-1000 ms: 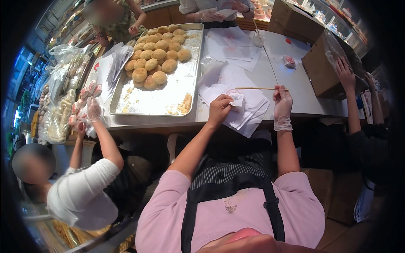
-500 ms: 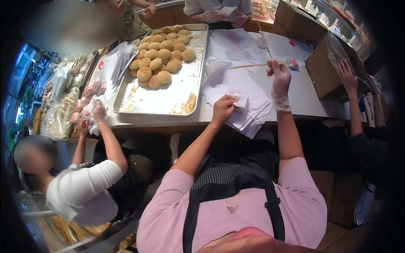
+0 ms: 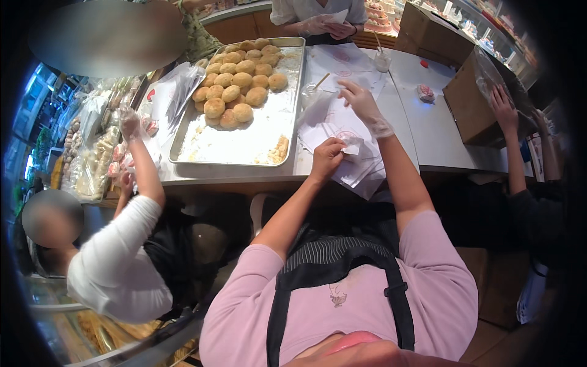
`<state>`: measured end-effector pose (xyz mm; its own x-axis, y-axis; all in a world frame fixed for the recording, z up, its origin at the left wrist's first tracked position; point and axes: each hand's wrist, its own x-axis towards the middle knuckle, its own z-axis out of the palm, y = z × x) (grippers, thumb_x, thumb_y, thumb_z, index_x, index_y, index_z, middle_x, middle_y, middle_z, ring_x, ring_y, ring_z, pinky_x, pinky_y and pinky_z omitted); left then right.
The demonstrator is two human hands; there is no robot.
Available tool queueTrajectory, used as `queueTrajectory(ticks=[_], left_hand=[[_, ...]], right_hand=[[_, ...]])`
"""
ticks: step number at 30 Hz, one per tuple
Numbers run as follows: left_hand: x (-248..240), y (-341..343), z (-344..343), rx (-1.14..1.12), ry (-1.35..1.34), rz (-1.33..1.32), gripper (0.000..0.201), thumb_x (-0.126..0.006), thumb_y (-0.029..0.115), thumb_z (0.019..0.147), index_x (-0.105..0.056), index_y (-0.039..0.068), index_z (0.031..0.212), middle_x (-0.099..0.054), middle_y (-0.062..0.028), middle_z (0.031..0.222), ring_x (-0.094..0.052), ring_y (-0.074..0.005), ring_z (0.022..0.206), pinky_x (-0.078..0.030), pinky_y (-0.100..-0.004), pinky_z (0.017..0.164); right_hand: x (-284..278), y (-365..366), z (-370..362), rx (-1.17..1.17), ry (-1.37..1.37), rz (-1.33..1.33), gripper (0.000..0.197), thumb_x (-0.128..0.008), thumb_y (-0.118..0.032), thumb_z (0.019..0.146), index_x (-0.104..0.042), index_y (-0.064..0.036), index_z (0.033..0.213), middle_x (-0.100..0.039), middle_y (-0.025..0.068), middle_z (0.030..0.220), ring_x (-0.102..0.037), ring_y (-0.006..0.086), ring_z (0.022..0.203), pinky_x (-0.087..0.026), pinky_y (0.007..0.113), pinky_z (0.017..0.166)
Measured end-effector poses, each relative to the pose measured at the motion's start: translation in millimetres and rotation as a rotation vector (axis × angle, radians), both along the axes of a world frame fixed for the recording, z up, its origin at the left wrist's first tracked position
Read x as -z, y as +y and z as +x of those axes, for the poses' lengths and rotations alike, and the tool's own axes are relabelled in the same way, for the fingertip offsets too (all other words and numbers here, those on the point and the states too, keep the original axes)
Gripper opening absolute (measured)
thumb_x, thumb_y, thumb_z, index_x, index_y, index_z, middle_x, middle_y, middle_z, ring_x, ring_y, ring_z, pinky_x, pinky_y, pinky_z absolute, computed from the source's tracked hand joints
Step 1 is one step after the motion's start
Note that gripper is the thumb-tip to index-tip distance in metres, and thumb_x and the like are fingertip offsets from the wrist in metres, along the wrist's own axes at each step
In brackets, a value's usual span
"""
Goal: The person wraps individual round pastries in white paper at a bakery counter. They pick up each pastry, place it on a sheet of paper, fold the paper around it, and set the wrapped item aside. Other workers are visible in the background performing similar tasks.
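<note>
My bare left hand [image 3: 328,159] is closed on the edge of a white paper wrapper [image 3: 351,147], which lies over a stack of white printed papers [image 3: 358,168] near the table's front edge. My right hand [image 3: 361,103], in a clear plastic glove, hovers above the papers, fingers apart and nothing visible in them. Just left of its fingertips, a thin wooden stick [image 3: 321,81] leans in a small clear cup [image 3: 309,92]. To the left, a metal tray [image 3: 202,147] holds a heap of round golden buns [image 3: 231,93], with crumbs in its near right corner.
A wrapped item [image 3: 425,93] sits right of the papers. Another cup with a stick [image 3: 383,60] stands farther back. At right, a person's hand [image 3: 502,105] touches a cardboard box [image 3: 468,101]. A co-worker's gloved hand [image 3: 130,124] is left of the tray; another person [image 3: 318,21] holds paper opposite.
My right hand has moved left and let go of the wooden stick, which now rests in the cup. My left hand keeps the paper wrapper. The left co-worker's gloved hand has moved farther away.
</note>
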<state>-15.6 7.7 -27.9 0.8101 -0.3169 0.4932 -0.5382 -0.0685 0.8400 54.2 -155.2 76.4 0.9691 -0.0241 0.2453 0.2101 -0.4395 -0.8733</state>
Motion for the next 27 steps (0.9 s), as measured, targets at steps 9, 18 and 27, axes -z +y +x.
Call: queueTrajectory(ticks=[9,18,27], left_hand=[[-5,1,0,-0.009,0.03,0.016,0.01,-0.07,0.006,0.076,-0.071,0.002,0.084,-0.067,-0.0067,0.086,-0.064,-0.0175,0.072,-0.049,-0.0284,0.064],[-16,-12,17,-0.108,0.14,0.143,0.024,-0.078,0.02,0.07,-0.063,0.001,0.07,-0.062,-0.0092,0.074,-0.061,-0.0207,0.064,-0.048,-0.032,0.06],[-27,-18,46,0.072,0.412,0.507,0.037,-0.073,0.027,0.075,-0.07,-0.001,0.099,-0.071,-0.0139,0.086,-0.068,-0.0236,0.077,-0.051,-0.0345,0.071]], right_hand=[[72,-19,-123,-0.039,0.188,-0.053,0.08,-0.073,-0.022,0.078,-0.034,-0.0004,0.144,-0.044,0.0196,0.14,-0.045,0.0296,0.127,-0.037,0.033,0.105],[99,-7,-113,0.143,0.042,0.022,0.071,-0.078,-0.02,0.074,-0.047,-0.002,0.136,-0.055,0.0139,0.124,-0.056,0.024,0.105,-0.046,0.031,0.093],[98,-7,-116,0.143,-0.011,0.032,0.082,-0.081,-0.02,0.07,-0.042,0.0006,0.139,-0.052,0.0166,0.127,-0.055,0.0263,0.113,-0.045,0.033,0.097]])
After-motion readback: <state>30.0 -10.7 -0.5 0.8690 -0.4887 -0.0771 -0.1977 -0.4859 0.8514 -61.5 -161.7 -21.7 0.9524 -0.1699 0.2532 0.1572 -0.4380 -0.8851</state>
